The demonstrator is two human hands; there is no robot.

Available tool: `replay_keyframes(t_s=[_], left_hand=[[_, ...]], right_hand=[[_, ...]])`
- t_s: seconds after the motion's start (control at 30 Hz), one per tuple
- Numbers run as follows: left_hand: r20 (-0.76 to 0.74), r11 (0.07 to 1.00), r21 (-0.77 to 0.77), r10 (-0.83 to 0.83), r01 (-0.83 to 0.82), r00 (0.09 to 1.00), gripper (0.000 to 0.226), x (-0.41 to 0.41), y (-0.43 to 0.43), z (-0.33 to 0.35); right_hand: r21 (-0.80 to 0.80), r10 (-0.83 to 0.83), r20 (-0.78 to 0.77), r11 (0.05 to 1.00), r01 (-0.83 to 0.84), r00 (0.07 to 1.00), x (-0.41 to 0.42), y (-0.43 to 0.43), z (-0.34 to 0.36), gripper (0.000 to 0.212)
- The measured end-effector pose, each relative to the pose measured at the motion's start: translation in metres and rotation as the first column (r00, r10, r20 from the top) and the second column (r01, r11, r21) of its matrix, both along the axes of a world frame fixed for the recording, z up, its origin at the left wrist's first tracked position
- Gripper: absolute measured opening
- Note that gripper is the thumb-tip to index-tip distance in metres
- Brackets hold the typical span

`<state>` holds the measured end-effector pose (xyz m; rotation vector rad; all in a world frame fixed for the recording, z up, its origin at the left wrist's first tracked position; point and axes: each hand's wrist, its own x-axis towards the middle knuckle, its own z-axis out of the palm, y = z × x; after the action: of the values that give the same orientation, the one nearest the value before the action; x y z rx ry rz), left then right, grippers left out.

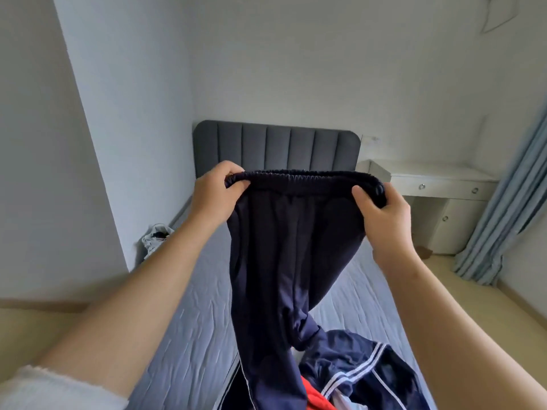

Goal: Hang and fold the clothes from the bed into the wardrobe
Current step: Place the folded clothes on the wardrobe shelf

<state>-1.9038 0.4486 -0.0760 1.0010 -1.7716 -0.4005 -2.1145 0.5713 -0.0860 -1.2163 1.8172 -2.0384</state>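
A white dresser (438, 184) stood far right beside the bed (189, 321). Our left hand (216, 190) and right hand (384, 214) pinched the navy trousers (284, 247) by their gathered waistband, legs hanging.

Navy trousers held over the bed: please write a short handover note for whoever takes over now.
Left hand: grips one end of the elastic waistband of the dark navy track trousers.
Right hand: grips the other end; the legs hang down towards the grey bed.
Near edge of bed: a navy garment with white stripes and a red garment, heaped.
Done: trousers lifted and spread.
Left: fold or hang them, then the heap. Wardrobe not in view.
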Motion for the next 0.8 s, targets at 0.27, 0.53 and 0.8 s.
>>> replay_keyframes(t_s=[0.27,0.53,0.8], left_hand=[[0.184,0.957,-0.283,-0.006,0.059,0.983,0.019,0.014,-0.015,0.112],[-0.109,0.84,-0.542,-0.045,-0.021,0.993,0.022,0.04,0.009,0.223],[-0.071,0.937,-0.075,-0.345,0.34,0.936,0.013,0.052,0.011,0.209]], right_hand=[[-0.16,0.039,-0.115,0.985,-0.057,0.993,-0.02,-0.015,0.092,0.017],[-0.43,0.046,-0.228,0.892,-0.143,0.973,-0.009,0.004,0.199,0.02],[-0.105,0.421,-0.091,0.897,-0.429,0.902,-0.028,0.01,0.176,0.012]])
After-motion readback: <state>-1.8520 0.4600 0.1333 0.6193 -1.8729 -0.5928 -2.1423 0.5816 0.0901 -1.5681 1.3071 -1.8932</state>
